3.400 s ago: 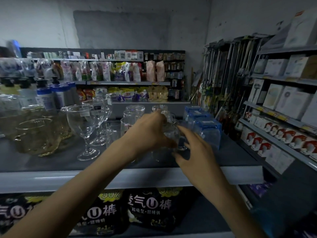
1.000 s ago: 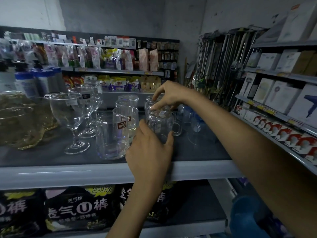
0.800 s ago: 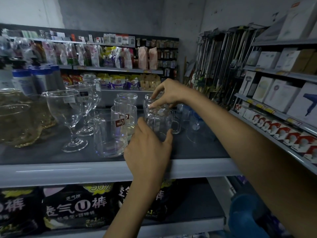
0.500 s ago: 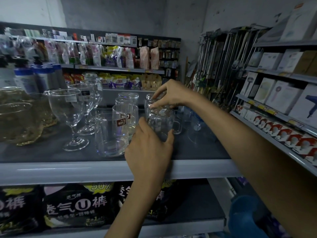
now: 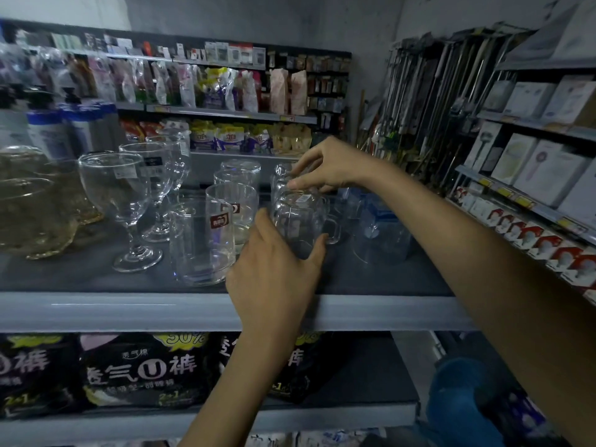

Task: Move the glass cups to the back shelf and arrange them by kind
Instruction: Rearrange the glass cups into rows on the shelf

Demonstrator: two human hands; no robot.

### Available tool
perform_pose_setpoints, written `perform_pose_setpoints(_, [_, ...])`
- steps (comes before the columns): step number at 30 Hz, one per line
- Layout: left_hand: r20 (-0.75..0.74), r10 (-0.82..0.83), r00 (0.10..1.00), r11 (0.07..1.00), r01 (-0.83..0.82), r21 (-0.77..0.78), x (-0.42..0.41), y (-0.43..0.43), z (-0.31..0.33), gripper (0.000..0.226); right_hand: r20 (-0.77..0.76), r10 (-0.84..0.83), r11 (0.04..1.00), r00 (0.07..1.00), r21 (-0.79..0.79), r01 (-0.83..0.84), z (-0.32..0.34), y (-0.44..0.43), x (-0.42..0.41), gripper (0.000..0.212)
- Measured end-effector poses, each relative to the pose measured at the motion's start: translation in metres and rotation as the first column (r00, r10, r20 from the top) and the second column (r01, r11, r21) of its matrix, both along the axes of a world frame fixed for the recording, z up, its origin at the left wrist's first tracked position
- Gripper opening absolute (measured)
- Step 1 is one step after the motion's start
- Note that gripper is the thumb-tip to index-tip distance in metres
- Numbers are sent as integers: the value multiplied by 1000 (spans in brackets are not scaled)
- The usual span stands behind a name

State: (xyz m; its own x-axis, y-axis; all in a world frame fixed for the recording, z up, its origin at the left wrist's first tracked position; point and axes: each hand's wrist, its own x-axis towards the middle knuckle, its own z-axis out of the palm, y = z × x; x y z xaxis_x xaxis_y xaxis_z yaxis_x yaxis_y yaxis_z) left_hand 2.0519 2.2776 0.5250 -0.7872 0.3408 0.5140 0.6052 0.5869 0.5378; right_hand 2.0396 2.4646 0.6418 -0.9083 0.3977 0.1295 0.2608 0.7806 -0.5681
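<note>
On the grey shelf (image 5: 96,311) an upside-down handled glass mug (image 5: 303,221) stands mid-shelf. My left hand (image 5: 274,272) wraps its near side, and my right hand (image 5: 325,166) rests fingertips on its upturned base. A second clear mug (image 5: 282,174) shows just behind it. To the left stand plain tumblers with red labels (image 5: 206,240), more tumblers (image 5: 237,179) behind them, and stemmed goblets (image 5: 124,204). Blue-tinted glasses (image 5: 383,227) sit at the right.
Amber glass bowls (image 5: 35,211) fill the shelf's left end, with pump bottles (image 5: 48,130) behind. Black packets (image 5: 142,369) lie on the lower shelf. Boxed goods (image 5: 529,169) line the right-hand shelves, and hanging tools (image 5: 416,101) stand past them.
Since 3.4 s ago my right arm crossed over the mug from the right and my left hand came to its front. Over the last second both hands barely moved.
</note>
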Motion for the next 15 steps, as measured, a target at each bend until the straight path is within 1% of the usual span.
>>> perform_pose_setpoints(4, [-14,10,1000,1000,-10,7,0,1,-1,92,9,46,999,999,2,-46,3,2,0,40])
perform_pose_setpoints(7, [-6,16,1000,1000,-16,10,-1,1,-1,91,-27,33,999,999,8,-33,1,3,0,41])
perform_pose_setpoints(9, [-2,27,1000,1000,-27,8,-1,1,-1,91,-45,16,999,999,47,-13,0,2,-2,47])
perform_pose_setpoints(11, [-7,33,999,999,-33,3,0,2,-2,91,-31,8,997,999,79,-6,0,2,-3,51])
perform_pose_setpoints(15, [-2,29,1000,1000,-29,7,-2,2,-1,90,-15,-9,996,1000,92,10,1,0,-3,54])
